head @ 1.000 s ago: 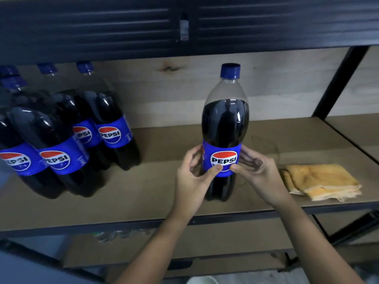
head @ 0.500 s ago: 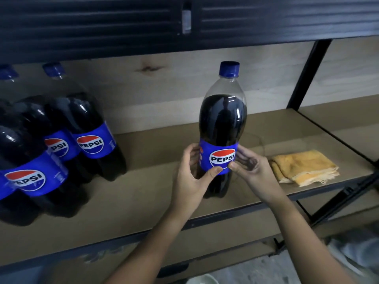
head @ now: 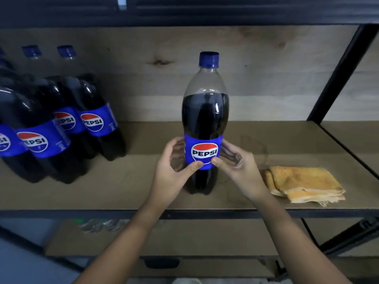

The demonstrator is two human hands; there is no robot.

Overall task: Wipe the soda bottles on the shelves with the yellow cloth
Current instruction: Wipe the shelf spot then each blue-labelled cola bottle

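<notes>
A Pepsi bottle with a blue cap and blue label stands upright in the middle of the wooden shelf. My left hand curls round its left side, thumb on the label's lower edge. My right hand holds the right side, thumb pressed on the label too. The yellow cloth lies folded on the shelf to the right of my right hand, touched by neither hand. Several more Pepsi bottles stand grouped at the left of the same shelf.
A black metal upright stands at the right, with another shelf bay beyond it. A dark shelf beam runs overhead. A plywood back panel closes the rear. A lower shelf shows below the front rail.
Both hands keep the same hold on the bottle. The view has swung back to the left, so the left bottles and the cloth shifted rightward in frame.
</notes>
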